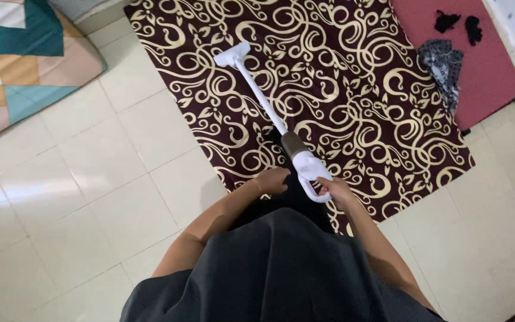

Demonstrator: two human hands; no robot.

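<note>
Right hand point(336, 189) wrapped round stick vacuum point(305, 162) loop handle; left hand point(272, 180) loosely curled, empty, just beside. Rigid, looks light, body-heavy: grip handle. Head far-left on patterned rug point(353, 89).

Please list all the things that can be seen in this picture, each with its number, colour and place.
vacuum: 1, white stick type with a brown-grey body, lying across the rug, head at upper left, handle near the hands
rug: 1, dark brown with cream swirls, middle of the floor
mat: 1, dark red, upper right, next to the rug
cloths: a few, black and grey patterned, on the mat
quilt: 1, teal, pink, tan and white patches, upper left
floor: cream tiles, glossy, around the rug
garment: 1, dark grey, worn by the person, bottom centre
left hand: 1, closed, beside the vacuum body
right hand: 1, fingers around the vacuum handle
</note>
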